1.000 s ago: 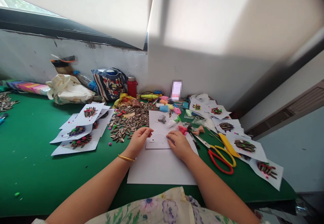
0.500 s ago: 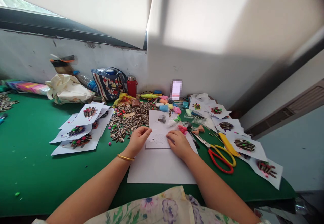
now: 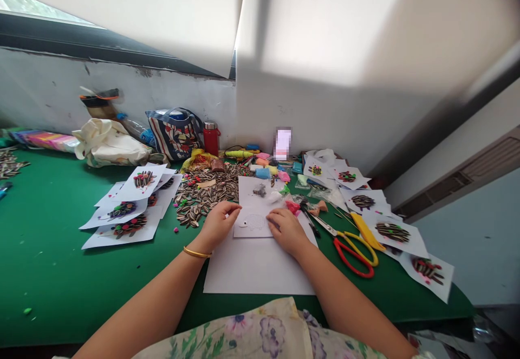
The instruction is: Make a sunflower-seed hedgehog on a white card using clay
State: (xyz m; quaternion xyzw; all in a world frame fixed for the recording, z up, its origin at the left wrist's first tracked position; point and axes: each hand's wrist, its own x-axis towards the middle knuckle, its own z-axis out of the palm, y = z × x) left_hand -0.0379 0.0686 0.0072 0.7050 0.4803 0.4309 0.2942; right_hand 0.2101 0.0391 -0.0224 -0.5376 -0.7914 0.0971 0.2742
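Observation:
A small white paper (image 3: 252, 233) bearing a printed hedgehog outline (image 3: 255, 222) lies on a larger blank sheet (image 3: 260, 267). Beside its left edge is my left hand (image 3: 219, 222), thumb and fingers pinched together; anything between them is too small to make out. My right hand (image 3: 287, 231) rests on the paper's right side, its fingers bent and drawn together near the outline's tail end. Whatever is under or between those fingers is hidden. A small black-and-white eye (image 3: 245, 222) marks the hedgehog's head. A grey lump of clay (image 3: 259, 190) sits on the paper's upper part.
Sunflower seeds (image 3: 207, 194) are heaped left of the paper. Scissors (image 3: 345, 240) and a yellow tool (image 3: 365, 232) lie right. Finished hedgehog pictures (image 3: 392, 233) line the right edge; more cards (image 3: 142, 180) are stacked left. Coloured clay (image 3: 264, 173), a red bottle (image 3: 211, 138) and bags stand behind.
My left hand has shifted slightly left and up, away from the paper's edge. My right hand and the paper look almost unmoved.

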